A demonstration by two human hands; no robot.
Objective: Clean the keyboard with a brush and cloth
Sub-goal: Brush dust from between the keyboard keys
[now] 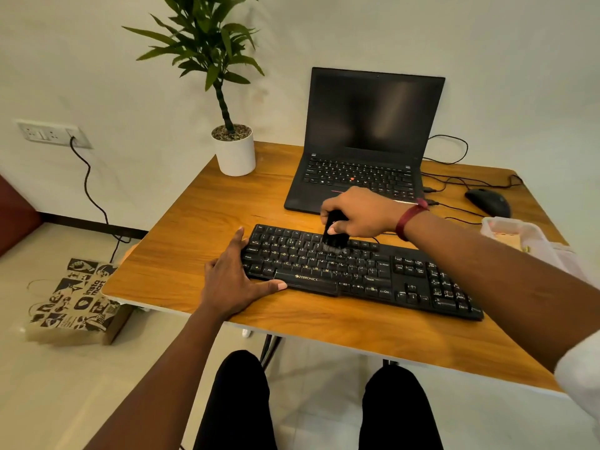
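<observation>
Open laptop (363, 141), potted plant (234, 147), mouse (488, 202) on wooden table (194, 222); paper bag (74, 300) below.

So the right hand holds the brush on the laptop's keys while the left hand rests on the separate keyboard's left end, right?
Not quite. In the head view the right hand holds the brush on the middle keys of the separate keyboard, not on the laptop behind it. The left hand does rest on that keyboard's left end.

A dark red band (409, 219) rings the wrist above the right hand (360, 211). That arm's sleeve (581, 368) is white. The trousers (237, 404) are black.
</observation>
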